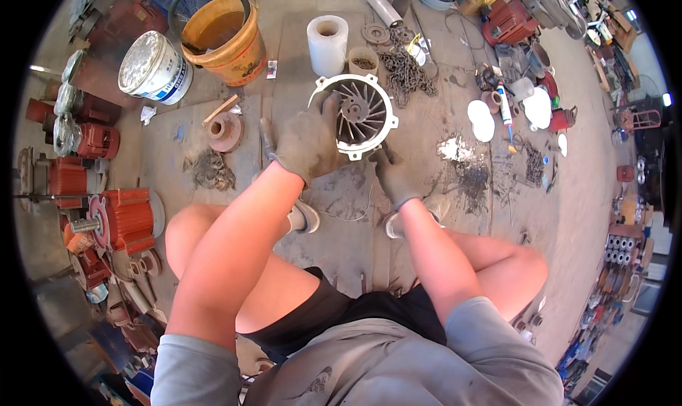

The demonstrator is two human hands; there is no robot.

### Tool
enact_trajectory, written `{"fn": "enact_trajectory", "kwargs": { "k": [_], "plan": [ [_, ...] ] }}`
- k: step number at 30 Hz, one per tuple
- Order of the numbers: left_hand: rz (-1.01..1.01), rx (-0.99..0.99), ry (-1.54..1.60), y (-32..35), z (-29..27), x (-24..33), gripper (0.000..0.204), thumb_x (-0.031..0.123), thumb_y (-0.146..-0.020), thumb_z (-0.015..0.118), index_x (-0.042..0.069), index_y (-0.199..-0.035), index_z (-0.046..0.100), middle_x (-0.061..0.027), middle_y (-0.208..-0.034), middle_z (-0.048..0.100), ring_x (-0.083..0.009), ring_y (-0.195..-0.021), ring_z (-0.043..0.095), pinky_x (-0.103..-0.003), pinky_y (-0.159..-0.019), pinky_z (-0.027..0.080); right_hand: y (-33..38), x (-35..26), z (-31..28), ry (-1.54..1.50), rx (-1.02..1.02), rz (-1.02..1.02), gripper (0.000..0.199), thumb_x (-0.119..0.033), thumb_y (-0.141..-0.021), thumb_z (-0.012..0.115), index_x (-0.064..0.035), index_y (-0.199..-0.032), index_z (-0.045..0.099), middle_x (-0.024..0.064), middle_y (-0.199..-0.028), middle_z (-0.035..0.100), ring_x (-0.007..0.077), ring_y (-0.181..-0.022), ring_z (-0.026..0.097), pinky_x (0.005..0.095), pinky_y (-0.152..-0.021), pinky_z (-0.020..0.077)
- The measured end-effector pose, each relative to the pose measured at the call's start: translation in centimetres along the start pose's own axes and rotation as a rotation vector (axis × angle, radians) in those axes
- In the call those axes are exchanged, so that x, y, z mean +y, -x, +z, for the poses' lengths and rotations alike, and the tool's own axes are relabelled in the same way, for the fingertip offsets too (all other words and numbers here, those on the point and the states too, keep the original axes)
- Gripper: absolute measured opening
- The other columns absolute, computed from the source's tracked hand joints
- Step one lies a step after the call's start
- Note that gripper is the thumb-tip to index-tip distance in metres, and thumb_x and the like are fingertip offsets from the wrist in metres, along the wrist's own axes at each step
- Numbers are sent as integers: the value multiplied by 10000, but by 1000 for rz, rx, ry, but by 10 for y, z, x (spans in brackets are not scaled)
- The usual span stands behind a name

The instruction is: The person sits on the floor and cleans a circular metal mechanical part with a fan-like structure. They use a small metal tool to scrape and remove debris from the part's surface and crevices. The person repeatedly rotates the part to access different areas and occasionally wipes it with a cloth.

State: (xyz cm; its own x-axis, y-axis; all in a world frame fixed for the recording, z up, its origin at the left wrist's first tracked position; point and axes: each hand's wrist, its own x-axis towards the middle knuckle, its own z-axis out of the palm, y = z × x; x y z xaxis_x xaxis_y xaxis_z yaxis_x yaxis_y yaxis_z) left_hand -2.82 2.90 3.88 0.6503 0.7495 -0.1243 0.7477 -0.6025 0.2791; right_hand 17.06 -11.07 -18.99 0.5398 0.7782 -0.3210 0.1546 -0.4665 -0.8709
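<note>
A round metal housing with a pale rim, several lugs and dark radial fins around a centre hub faces up in front of me. My left hand, in a dirty grey work glove, grips its near left side, with a digit over the rim and another sticking out to the left. My right hand, gloved alike, is at the near right edge, its fingertips curled against the rim and partly hidden. How much the housing rests on the floor cannot be told.
Behind the housing stand a white plastic roll, a small cup and a heap of chain. An orange bucket and a white pail are far left. Red motors line the left; a sealant tube lies right.
</note>
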Motion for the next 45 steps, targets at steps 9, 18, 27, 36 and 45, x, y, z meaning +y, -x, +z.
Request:
{"fn": "enact_trajectory", "kwargs": {
  "k": [9, 18, 27, 36, 45],
  "plan": [
    [-27, -69, -32, 4, -6, 1, 1093, 533, -860, 896, -23, -1662, 403, -269, -1654, 512, -439, -1189, 765, -524, -1020, 625, -59, -89, -67, 504, -663, 91, 345, -365, -1106, 668, -78, -1105, 860, 22, -931, 777, 114, -749, 615, 316, -729, 529],
    [-98, -48, -44, 8, 5, 3, 1042, 446, -857, 908, -22, -1645, 412, -284, -1681, 476, -445, -1271, 731, -541, -1084, 585, 12, -38, 19, -348, 25, 330, 357, -362, -1074, 697, -35, -1158, 814, 52, -904, 736, 138, -793, 633, 344, -749, 520],
    [56, 56, 47, 1, -1, -7, 1018, 418, -805, 961, -22, -1588, 481, -267, -1537, 598, -456, -1210, 745, -539, -1050, 600, 10, 6, 11, 102, -4, 142, 487, -437, -1151, 608, -48, -1389, 779, 244, -1270, 815, 389, -1191, 770, 468, -1048, 569],
    [-1, -64, -55, 0, -7, -6, 1045, 511, -849, 914, -11, -1617, 434, -266, -1552, 584, -429, -1151, 772, -537, -1011, 617, -46, -86, -61, 387, -648, 104, 390, -375, -1138, 628, -54, -1206, 840, 56, -1042, 800, 131, -856, 656, 317, -800, 555],
    [-20, -69, -61, 4, -5, 0, 987, 448, -897, 877, -25, -1624, 406, -281, -1623, 520, -429, -1208, 756, -531, -1041, 611, -28, -51, -37, 56, -362, 158, 343, -333, -1087, 747, -41, -1240, 845, 32, -911, 765, 129, -710, 601, 323, -695, 498]
  ]
}}
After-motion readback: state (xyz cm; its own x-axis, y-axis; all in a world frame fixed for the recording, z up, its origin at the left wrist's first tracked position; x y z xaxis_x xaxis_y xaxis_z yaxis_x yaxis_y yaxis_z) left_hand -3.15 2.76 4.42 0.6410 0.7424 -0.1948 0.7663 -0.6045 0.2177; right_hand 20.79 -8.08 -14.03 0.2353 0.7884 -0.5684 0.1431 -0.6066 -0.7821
